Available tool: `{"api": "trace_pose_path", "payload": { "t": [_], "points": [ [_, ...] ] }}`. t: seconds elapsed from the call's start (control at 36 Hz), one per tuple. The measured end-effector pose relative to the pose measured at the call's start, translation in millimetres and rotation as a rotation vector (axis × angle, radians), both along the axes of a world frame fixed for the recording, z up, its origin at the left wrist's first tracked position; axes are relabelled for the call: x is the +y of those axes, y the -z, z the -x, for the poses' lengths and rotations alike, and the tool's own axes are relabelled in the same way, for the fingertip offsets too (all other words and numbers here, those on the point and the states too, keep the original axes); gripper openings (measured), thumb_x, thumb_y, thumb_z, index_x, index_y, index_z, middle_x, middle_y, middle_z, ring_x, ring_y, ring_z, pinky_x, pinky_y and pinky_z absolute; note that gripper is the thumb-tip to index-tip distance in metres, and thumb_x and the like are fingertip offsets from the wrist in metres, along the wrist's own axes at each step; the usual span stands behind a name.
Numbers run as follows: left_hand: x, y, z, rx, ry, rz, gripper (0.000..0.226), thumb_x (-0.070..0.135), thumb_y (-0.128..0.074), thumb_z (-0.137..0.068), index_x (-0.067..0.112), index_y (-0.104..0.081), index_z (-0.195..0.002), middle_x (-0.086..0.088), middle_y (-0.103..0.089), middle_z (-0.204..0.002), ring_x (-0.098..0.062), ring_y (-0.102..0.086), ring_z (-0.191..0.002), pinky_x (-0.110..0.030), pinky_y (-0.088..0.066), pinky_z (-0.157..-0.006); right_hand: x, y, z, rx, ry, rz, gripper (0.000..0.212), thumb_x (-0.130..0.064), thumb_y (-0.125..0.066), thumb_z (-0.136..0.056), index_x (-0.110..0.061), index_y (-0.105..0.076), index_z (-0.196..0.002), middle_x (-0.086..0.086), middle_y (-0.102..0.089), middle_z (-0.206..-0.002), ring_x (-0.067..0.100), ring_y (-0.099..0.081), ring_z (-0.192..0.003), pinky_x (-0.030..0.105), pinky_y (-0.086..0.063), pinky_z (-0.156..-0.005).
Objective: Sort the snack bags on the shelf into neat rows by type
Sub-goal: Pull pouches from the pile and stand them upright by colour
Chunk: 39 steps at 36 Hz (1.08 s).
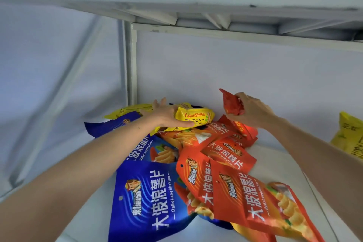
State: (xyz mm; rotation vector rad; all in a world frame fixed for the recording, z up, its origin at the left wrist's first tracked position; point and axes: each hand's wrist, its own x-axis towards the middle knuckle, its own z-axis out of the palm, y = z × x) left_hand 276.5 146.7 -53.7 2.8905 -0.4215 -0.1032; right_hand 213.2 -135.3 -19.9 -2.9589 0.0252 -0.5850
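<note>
Gripping a yellow bag (193, 119) off the far pile with my left hand (169, 116), my right hand (253, 109) pinches a red bag (232, 104) aloft, splitting types on the shelf (275, 171).

Left hand (169, 115) around a yellow bag (193, 117), right hand (253, 109) pinching a red bag (232, 104) above the pile.

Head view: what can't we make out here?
- Yellow bag: the left hand covers its left end.
- Red bag: crumpled in the right hand, print unreadable.
- Second yellow bag: cut off by the right edge.
- Bags low in the pile: hidden by the blue bag and others on top.
- Shelf front: below the frame.
</note>
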Motion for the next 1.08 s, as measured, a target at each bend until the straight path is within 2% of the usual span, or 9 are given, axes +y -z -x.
{"api": "trace_pose_path", "payload": {
  "t": [0.08, 0.22, 0.44, 0.56, 0.78, 0.83, 0.89, 0.94, 1.08],
  "points": [
    [-6.1, 12.9, 1.8, -0.033, -0.077, 0.042, 0.137, 0.107, -0.025, -0.028, 0.042, -0.026, -0.149, 0.000, 0.007, -0.164, -0.038, 0.012, -0.147, -0.079, 0.005, -0.100, 1.0, 2.6, 1.6, 0.012, 0.007, 0.009, 0.073, -0.058, -0.070, -0.075, -0.025, -0.040, -0.133, 0.001, -0.061, -0.120, 0.025, -0.060, -0.098, 0.030, -0.042, -0.072],
    [-10.8, 23.1, -0.4, -0.110, -0.094, 0.143, 0.100, 0.098, -0.026, -0.061, 0.041, -0.039, -0.143, -0.001, -0.021, -0.160, -0.037, -0.004, -0.148, -0.078, -0.003, -0.103, 2.1, 2.1, 5.9, 0.028, 0.002, 0.018, 0.074, -0.057, -0.070, -0.075, -0.023, -0.040, -0.133, 0.001, -0.061, -0.120, 0.023, -0.058, -0.094, 0.029, -0.040, -0.072],
    [-23.6, 21.1, 13.4, -0.177, 0.020, 0.196, 0.076, 0.085, -0.039, -0.074, 0.041, -0.050, -0.134, 0.001, -0.050, -0.142, -0.031, -0.028, -0.140, -0.066, -0.021, -0.106, -2.4, 1.4, 14.3, 0.044, 0.014, 0.009, 0.072, -0.059, -0.070, -0.073, -0.024, -0.042, -0.130, 0.001, -0.062, -0.116, 0.020, -0.053, -0.088, 0.031, -0.041, -0.071],
    [-38.8, 21.7, 23.8, -0.309, 0.149, 0.277, 0.064, 0.079, -0.045, -0.078, 0.035, -0.058, -0.123, 0.007, -0.062, -0.123, -0.024, -0.048, -0.124, -0.054, -0.031, -0.093, -9.7, 0.7, 21.2, 0.027, 0.040, -0.034, 0.069, -0.060, -0.069, -0.073, -0.024, -0.044, -0.127, 0.000, -0.063, -0.111, 0.021, -0.054, -0.086, 0.031, -0.041, -0.068],
    [-81.5, 4.4, 43.4, -0.316, 0.309, 0.198, 0.071, 0.078, -0.031, -0.085, 0.030, -0.054, -0.131, 0.006, -0.059, -0.135, -0.022, -0.046, -0.132, -0.076, 0.007, -0.103, -30.0, -17.6, 50.3, -0.002, 0.094, -0.112, 0.051, -0.050, -0.068, -0.074, -0.020, -0.057, -0.114, 0.007, -0.057, -0.112, 0.029, -0.058, -0.097, 0.042, -0.051, -0.082],
    [-92.9, -5.0, 46.9, -0.314, 0.350, 0.190, 0.069, 0.074, -0.035, -0.087, 0.027, -0.051, -0.135, 0.003, -0.057, -0.138, -0.024, -0.047, -0.131, -0.072, 0.004, -0.107, -36.1, -24.6, 62.9, -0.020, 0.129, -0.125, 0.054, -0.046, -0.066, -0.074, -0.021, -0.056, -0.121, 0.008, -0.059, -0.119, 0.031, -0.057, -0.105, 0.043, -0.050, -0.087],
    [-104.0, -14.7, 48.3, -0.308, 0.404, 0.208, 0.066, 0.071, -0.040, -0.088, 0.027, -0.049, -0.135, 0.001, -0.058, -0.136, -0.026, -0.050, -0.127, -0.061, -0.018, -0.111, -42.5, -32.0, 77.8, -0.039, 0.167, -0.141, 0.064, -0.041, -0.067, -0.075, -0.022, -0.049, -0.133, 0.005, -0.060, -0.127, 0.030, -0.056, -0.114, 0.045, -0.049, -0.092],
    [-115.8, -24.8, 48.5, -0.310, 0.453, 0.258, 0.058, 0.067, -0.045, -0.089, 0.026, -0.053, -0.129, -0.003, -0.063, -0.127, -0.029, -0.056, -0.118, -0.042, -0.041, -0.092, -50.5, -38.9, 94.1, -0.058, 0.198, -0.171, 0.061, -0.038, -0.067, -0.077, -0.024, -0.049, -0.133, 0.003, -0.065, -0.122, 0.028, -0.059, -0.111, 0.044, -0.051, -0.091],
    [-152.3, -48.1, 56.0, -0.358, 0.567, 0.262, 0.037, 0.061, -0.047, -0.091, 0.029, -0.043, -0.073, 0.008, -0.051, -0.073, -0.026, -0.055, -0.083, -0.031, -0.031, -0.056, -69.1, -54.9, 138.2, -0.137, 0.276, -0.196, 0.043, -0.043, -0.068, -0.078, -0.024, -0.061, -0.117, 0.008, -0.067, -0.108, 0.028, -0.062, -0.096, 0.043, -0.054, -0.082]
  ]
}}
